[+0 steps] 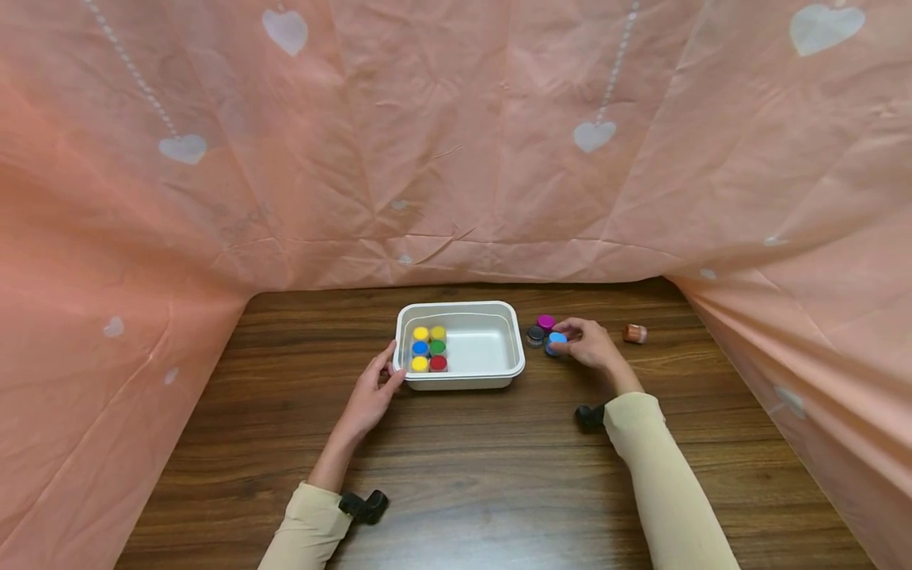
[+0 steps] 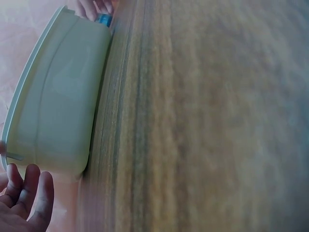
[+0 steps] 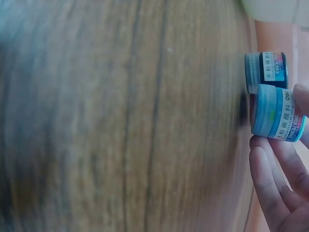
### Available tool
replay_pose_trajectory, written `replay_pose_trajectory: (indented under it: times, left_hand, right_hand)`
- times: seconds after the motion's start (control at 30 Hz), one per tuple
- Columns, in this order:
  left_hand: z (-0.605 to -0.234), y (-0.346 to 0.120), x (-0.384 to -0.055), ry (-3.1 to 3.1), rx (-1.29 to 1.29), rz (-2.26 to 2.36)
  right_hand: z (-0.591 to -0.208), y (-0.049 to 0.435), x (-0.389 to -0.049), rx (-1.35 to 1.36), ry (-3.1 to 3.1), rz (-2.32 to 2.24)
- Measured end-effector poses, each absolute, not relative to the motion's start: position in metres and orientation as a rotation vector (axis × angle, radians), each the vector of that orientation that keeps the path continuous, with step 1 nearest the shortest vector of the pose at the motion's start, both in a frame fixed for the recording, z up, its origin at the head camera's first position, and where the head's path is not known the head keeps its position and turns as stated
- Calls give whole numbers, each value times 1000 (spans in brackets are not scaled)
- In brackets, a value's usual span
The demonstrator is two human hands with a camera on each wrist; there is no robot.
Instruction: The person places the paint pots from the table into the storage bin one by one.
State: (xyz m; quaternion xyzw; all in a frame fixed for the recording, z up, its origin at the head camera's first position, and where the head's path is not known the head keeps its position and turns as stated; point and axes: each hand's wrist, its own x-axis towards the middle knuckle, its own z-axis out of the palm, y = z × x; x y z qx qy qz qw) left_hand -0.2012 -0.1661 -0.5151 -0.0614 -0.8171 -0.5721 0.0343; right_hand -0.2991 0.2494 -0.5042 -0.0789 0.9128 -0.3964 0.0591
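The tray [image 1: 486,348] was off-white, its jars [image 1: 438,347] yellow, blue, green and red, the held jar [image 1: 556,340] light blue, the loose jars [image 1: 545,322] black, magenta and copper. Dark grain streaked the brown table [image 1: 492,459]; white hearts [image 1: 594,137] dotted the peach curtain [image 1: 449,103].

Curtained-off tabletop booth; home or office, can't tell. Peach fabric [image 1: 456,182] wraps it from 9 through 12 to 3 o'clock, printed with white hearts [image 1: 594,137] (reads as household curtain). Dark wood-grain worktop [image 1: 484,467] at 6. Black wrist cameras [image 1: 366,507], left and right: recording setup.
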Motion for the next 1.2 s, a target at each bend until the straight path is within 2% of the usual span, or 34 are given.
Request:
replay_pose_trajectory:
  times: [0.43, 1.2]
  left_hand:
    - [-514, -166, -201, -2510, -182, -1791]
    - [-516, -167, -203, -2524, -178, -1791]
  right_hand:
    - [-483, 251, -290, -251, 2829, -1254]
    - [-445, 224, -282, -325, 2779, -1506]
